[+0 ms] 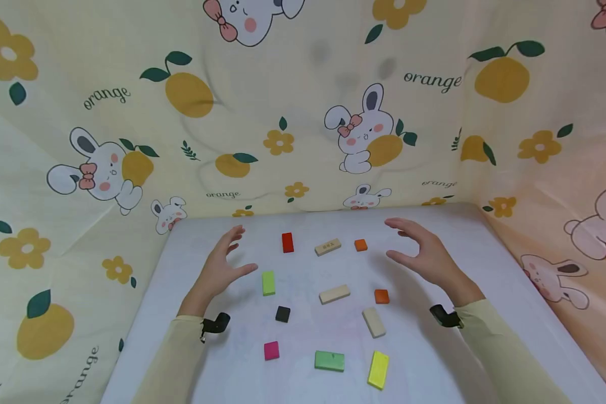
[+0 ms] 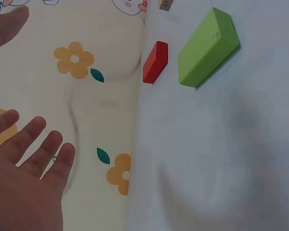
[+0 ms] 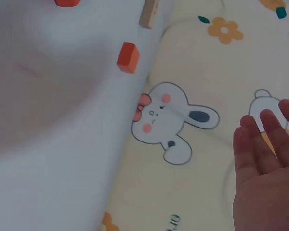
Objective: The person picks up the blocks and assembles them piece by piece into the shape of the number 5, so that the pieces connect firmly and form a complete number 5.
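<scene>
My left hand [image 1: 221,272] hovers over the left part of the table, fingers and thumb spread apart, holding nothing. Nearest to it are a light green block [image 1: 268,283] and a red block [image 1: 288,242]; both also show in the left wrist view. My right hand [image 1: 426,255] is raised over the right side, thumb apart from the fingers, with nothing in it. Closest to that hand is a small orange block [image 1: 361,245], and an orange-red block [image 1: 381,296] lies nearer the front. Between the hands lie a wooden block with printed marks [image 1: 328,247] and a plain wooden block [image 1: 334,294].
Farther forward on the white table [image 1: 232,370] lie a black cube [image 1: 283,314], a magenta block [image 1: 271,350], a green block [image 1: 329,361], a yellow block [image 1: 378,370] and another wooden block [image 1: 373,322]. A printed cloth [image 1: 293,78] stands behind and at both sides.
</scene>
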The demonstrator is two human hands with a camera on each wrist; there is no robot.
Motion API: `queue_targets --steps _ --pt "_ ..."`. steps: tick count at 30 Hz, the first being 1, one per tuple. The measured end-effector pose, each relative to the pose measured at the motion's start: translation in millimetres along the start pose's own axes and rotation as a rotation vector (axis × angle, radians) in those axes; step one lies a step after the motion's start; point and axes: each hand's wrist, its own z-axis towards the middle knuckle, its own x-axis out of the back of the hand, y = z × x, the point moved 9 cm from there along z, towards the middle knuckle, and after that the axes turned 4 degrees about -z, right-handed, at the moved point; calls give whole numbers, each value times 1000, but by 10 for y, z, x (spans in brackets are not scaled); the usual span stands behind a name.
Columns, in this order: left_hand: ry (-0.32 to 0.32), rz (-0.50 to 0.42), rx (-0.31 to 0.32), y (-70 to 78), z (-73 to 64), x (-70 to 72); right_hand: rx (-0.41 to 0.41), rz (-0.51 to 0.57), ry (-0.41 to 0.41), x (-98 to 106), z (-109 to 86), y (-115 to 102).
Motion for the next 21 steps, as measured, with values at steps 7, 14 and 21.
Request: queue_targets --steps 7,14,21 --pt "-9 -13 21 -68 51 -44 -23 22 -24 -157 145 83" --pt "-11 -45 38 -126 76 -117 -25 52 -40 -274 235 64" --pt "-24 -75 69 -184 195 -251 -46 78 -34 -353 317 111"
